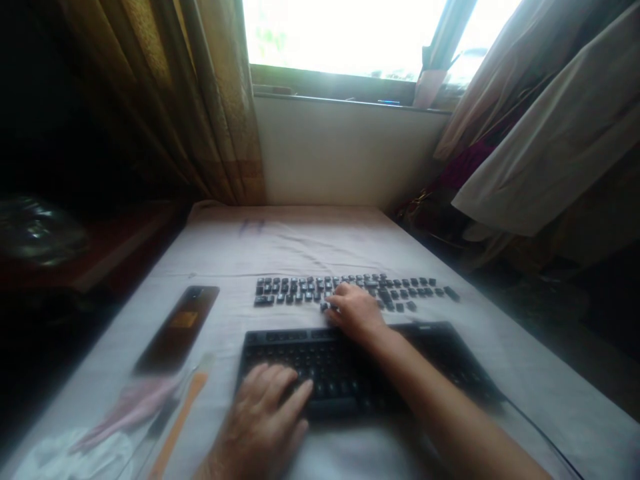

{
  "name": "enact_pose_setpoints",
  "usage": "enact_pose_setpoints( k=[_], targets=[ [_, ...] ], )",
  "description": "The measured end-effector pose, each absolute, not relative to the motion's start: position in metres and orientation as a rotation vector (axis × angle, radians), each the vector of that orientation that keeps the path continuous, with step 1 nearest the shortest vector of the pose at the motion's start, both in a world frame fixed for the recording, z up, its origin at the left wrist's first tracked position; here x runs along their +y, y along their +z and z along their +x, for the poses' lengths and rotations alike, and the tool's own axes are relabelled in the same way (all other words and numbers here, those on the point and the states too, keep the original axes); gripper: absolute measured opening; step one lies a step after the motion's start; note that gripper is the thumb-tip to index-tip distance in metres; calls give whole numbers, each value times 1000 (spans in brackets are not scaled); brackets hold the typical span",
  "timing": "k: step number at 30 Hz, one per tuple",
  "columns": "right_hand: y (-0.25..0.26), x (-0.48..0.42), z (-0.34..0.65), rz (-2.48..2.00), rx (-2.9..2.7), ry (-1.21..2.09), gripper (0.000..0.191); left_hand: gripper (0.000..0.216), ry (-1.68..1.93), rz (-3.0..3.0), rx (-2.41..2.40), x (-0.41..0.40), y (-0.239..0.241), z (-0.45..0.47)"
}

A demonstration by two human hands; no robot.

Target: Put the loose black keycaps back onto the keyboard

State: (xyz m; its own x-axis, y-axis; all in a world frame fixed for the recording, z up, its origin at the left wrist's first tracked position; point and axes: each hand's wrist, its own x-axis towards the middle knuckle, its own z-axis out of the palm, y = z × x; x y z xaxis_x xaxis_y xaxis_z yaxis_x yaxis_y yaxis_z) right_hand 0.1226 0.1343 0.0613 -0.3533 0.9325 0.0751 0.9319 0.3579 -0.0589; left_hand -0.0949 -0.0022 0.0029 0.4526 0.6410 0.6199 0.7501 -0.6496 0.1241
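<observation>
A black keyboard (325, 387) lies on the cloth-covered table, its key area with keycaps off in at least part, though blur hides the detail. Beyond it, loose black keycaps (290, 289) are laid out in rows. My right hand (357, 310) reaches across the keyboard to these rows, thumb and fingers closed at a keycap (324, 307) on the near side. My left hand (265, 407) rests over the keyboard's near left corner, fingers stretched out and holding nothing.
A dark phone (177, 330) lies to the left. Nearer are a slim orange-handled tool (180, 423), a pink cloth (130, 407) and a white cloth (75, 457). The keyboard's cable (543, 437) runs off to the right. Curtains (215, 107) and hanging clothes (550, 140) flank the window.
</observation>
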Motion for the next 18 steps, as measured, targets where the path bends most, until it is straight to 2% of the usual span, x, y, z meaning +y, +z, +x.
enact_pose_setpoints(
  k=[18],
  targets=[
    [55, 142, 118, -1695, -2529, 10, 17, 29, -900, -2547, -1176, -3, 12, -96]
  ],
)
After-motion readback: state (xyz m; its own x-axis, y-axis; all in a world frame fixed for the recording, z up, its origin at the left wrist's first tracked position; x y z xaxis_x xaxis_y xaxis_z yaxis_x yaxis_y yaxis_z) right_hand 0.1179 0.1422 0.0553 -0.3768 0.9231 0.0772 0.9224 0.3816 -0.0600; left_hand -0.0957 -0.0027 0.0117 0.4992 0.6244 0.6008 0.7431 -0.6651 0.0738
